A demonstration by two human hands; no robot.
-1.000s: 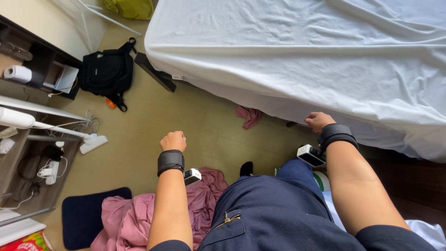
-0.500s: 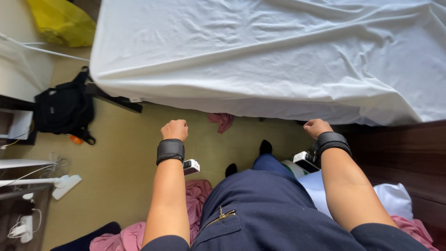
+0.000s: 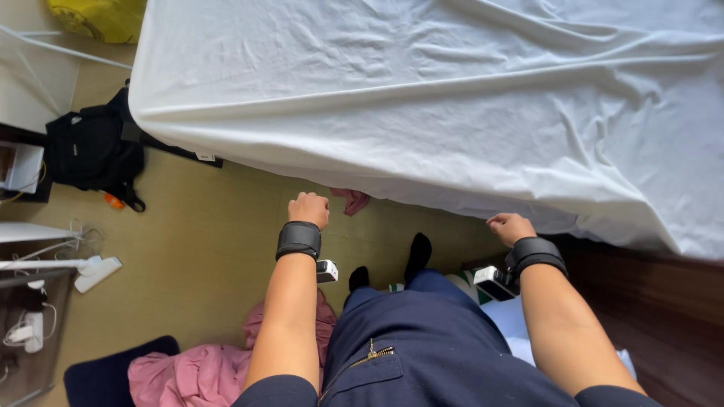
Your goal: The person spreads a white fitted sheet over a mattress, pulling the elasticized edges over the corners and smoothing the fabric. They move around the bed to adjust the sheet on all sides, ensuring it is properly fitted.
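1. The left hand is curled into a fist just below the hanging edge of the white bedsheet; whether it pinches any cloth cannot be told.
2. The right hand reaches under the sheet's edge, its fingertips hidden, so its grip is unclear.
3. A pink cloth peeks out from beneath the bed, mostly hidden.
4. A black backpack lies on the floor, partly tucked under the sheet's corner.

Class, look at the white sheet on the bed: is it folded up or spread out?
Spread out. The white sheet covers the whole bed, wrinkled, its edge hanging over the side near both hands.
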